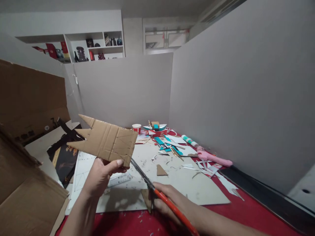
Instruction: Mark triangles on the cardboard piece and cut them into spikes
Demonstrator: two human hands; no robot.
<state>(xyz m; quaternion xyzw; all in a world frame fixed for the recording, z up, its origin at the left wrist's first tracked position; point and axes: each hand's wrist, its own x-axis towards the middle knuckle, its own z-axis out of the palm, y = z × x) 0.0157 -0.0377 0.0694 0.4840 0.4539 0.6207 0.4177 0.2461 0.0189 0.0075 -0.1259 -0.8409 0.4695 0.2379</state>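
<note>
My left hand (98,177) is closed on a brown cardboard piece (105,139), thumb on top near its lower right corner. Three pointed spikes stick out at the cardboard's left end, and pencil zigzag lines run across its right part. My right hand (169,196) grips scissors (141,172) with long red handles. Their grey blades point up and left, the tips close to the cardboard's right edge; whether they touch it, I cannot tell. Below the right hand is a small cardboard scrap (146,198). Another scrap (161,170) lies on the white board.
A white board (206,193) lies on a red cloth (118,224). A paper cup (136,129), a small model boat (155,126) and paper offcuts (176,144) are at the back. A pink object (214,157) lies right. Large cardboard (24,183) stands left; grey partitions (123,88) surround the table.
</note>
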